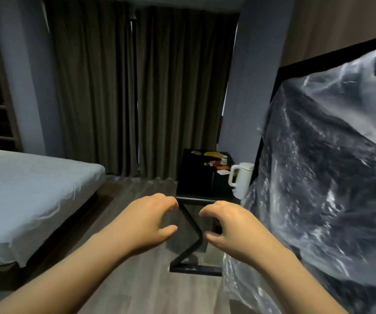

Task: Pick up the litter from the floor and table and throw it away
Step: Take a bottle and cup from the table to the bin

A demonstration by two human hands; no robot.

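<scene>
Table (194,181) bears litter (212,163) well beyond right hand (234,227).

The left forearm (69,279) comes in from 7 o'clock, the right forearm (295,279) from 5 o'clock, both bare and stretched toward 12. The left hand (150,220) and right hand (232,225) hover side by side, palms down, fingers loosely curled, thumbs apart, with nothing visibly held.

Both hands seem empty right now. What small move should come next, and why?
Probably step closer and reach the right hand toward the far end of the black table. It and the left hand hold nothing, while a bottle on its side and what looks like a yellow packet lie at the back, beyond both hands.
</scene>
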